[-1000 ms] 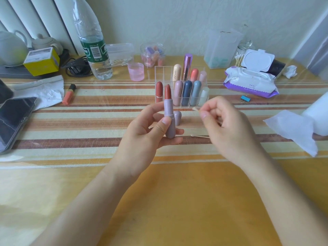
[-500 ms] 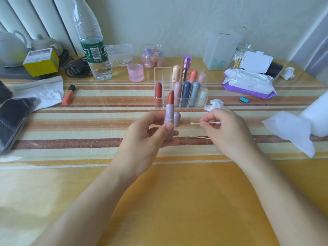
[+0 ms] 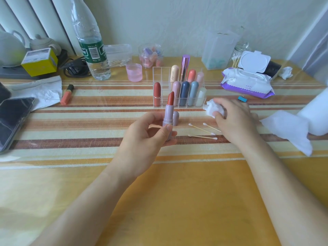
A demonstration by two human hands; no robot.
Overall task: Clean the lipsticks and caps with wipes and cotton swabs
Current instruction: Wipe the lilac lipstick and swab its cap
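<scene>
Head view shows your right hand with its fingers curled round a crumpled wipe, on the table just beside the right end of the acrylic organiser. Half a second ago that hand pinched a cotton swab near the lipstick and the wipe lay loose by the organiser. Now three cotton swabs lie on the striped cloth between your hands, none of them held. I judge that you are done with the swab for now and are switching to the wipe. Your left hand has barely moved. It grips the lipstick upright by the lower part of its lilac tube, thumb in front and fingers behind, with the red-brown bullet extended and bare. The lilac cap stands on the table just behind the tube, apart from it. The next move is probably to bring the wipe across to the tube or the cap. Keep it off the exposed bullet, which looks soft enough to smear. The other lipsticks stand capped in the organiser, and the wipes pack lies open behind your right hand.
</scene>
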